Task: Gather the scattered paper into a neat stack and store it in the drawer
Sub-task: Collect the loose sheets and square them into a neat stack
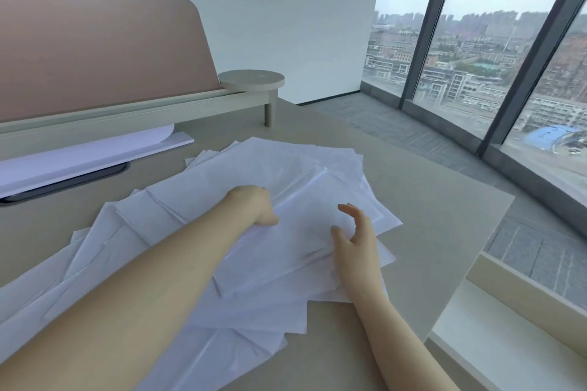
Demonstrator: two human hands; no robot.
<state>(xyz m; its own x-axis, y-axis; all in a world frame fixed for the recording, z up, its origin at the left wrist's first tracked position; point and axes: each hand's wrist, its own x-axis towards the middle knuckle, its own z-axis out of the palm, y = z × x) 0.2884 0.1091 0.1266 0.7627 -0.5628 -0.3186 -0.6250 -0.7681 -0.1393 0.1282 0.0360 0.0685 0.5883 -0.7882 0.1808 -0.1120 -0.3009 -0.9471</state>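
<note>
**Across a desk by a high window: loose paper being gathered**

On the pale desk (413, 174), white sheets of paper (197, 267) lie fanned and overlapping, spread from the middle of the desk toward its near left edge. They are seen from a head-worn camera looking down along two bare forearms.

The left hand (254, 205) lies on the paper near the middle of the desk. Its fingers are curled under and appear to grip the edge of a few upper sheets, which are lifted slightly. The right hand (357, 232) is held just to the right of it, over the same sheets, with fingers spread and loosely bent; nothing is held in it.

The gathering step is judged to be under way, and the sheets are far from squared. For the next move, the outlying sheets at the near left would need to be drawn in under the lifted ones, then the edges tapped level. No drawer can be seen.

At the far left of the desk, a pink divider panel (95, 51) stands on a low shelf (133, 111) with a round end (252, 79). More paper (79, 159) lies beneath that shelf, over a dark slot (73, 181) in the desk; it may need collecting too. Beyond the desk's right edge are tall windows (476, 51). Nothing is seen blocking the hands.
</note>
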